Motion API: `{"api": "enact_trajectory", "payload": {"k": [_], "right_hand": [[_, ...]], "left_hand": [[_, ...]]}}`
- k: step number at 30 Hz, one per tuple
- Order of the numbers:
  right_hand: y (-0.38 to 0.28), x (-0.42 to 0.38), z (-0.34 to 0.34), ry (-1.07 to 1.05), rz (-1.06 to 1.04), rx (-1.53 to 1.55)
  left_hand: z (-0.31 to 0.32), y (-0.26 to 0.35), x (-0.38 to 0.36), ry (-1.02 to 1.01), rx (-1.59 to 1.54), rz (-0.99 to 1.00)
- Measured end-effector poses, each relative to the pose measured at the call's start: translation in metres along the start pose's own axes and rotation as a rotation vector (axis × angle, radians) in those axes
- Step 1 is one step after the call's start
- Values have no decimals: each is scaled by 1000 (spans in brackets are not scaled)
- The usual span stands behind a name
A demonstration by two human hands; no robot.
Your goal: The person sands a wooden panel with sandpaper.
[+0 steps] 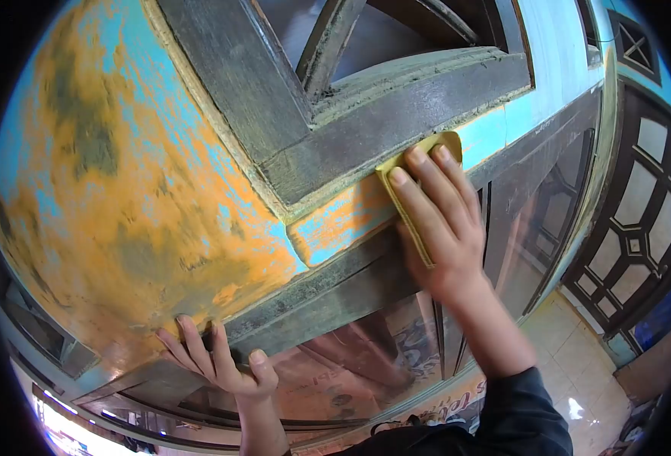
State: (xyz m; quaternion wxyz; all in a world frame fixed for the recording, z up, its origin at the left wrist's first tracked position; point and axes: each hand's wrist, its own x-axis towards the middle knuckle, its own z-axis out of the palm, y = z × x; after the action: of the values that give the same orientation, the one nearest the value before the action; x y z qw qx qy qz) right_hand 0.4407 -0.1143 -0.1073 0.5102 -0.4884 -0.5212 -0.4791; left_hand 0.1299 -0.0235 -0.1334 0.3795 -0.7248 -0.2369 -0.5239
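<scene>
My right hand [453, 243] presses a folded sheet of yellow sandpaper [431, 142] flat against a narrow wall strip [343, 220], its fingers lying over the sheet. Blue and orange paint show in patches on that strip, which runs between two dark wooden frames. Lower left, my left hand [217, 368] has its fingers spread, touching the edge where the wall meets the lower dark wooden beam [320, 285]; it holds nothing. The wall [160, 220] beside it is mottled orange, with blue streaks and dark smudges.
Above the strip sits a dusty wooden vent frame [404, 110] with slanted bars. Reflective window glass [350, 357] lies below the beam. A dark panelled door [632, 220] stands at the right, over a tiled floor [571, 357].
</scene>
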Motion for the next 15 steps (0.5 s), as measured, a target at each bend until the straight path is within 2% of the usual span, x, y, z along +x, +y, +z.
{"api": "enact_trajectory", "payload": {"k": [1,2,4,11,15], "right_hand": [[-16,-2,6,10,55,0],[-27,-8,15,14,-26,-11],[-42,-8,8,-81,-50,-9],[-41,-10,8,-136,-47,10],[-18,-10,3,-130,-36,2]], "left_hand": [[0,1,1,-5,10,7],[0,3,3,-9,18,17],[0,4,6,-16,29,28],[1,17,17,-42,-10,3],[5,26,20,-69,18,31]]}}
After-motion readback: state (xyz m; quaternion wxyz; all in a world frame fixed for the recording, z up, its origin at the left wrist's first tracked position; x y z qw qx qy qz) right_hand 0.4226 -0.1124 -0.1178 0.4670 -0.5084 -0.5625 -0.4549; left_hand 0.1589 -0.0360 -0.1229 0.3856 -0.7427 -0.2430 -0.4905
